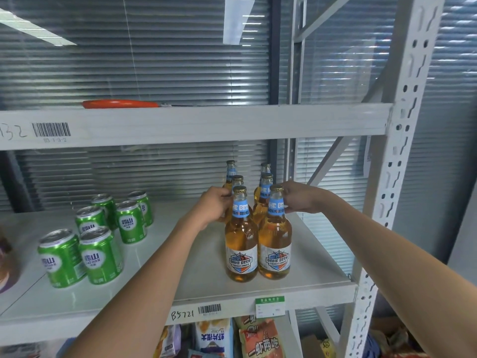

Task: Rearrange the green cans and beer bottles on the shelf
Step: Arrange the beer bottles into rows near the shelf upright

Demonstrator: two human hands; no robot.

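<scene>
On the left half of the shelf [206, 285] stand the green cans [103, 254], six of them in loose pairs that run from near the front edge back toward the rear. Each is upright with its label turned forward, as goods are set for a buyer to read, though the pairs sit a little crooked and apart from one another. A dark packet at the far left edge is too cut off to name.

The left hand [214, 205] reaches in over the middle of the shelf. Its grip is closed around the neck of the left front bottle [241, 236], fingers wrapped just under the cap; a hold that high suits steering or lifting a tall, narrow thing without covering the label.

The beer bottles [258, 228] stand right of centre in two tight files, three deep, from the middle of the shelf toward the rear. The front pair touch or nearly touch, labels forward.

The right hand [299, 198] mirrors the other: its grip pinches the neck of the right front bottle [275, 233] by the blue neck label. Holding both front bottles at once looks meant to move or square them as a pair, keeping the files even. Glass standing this close could knock together if shifted carelessly.
</scene>
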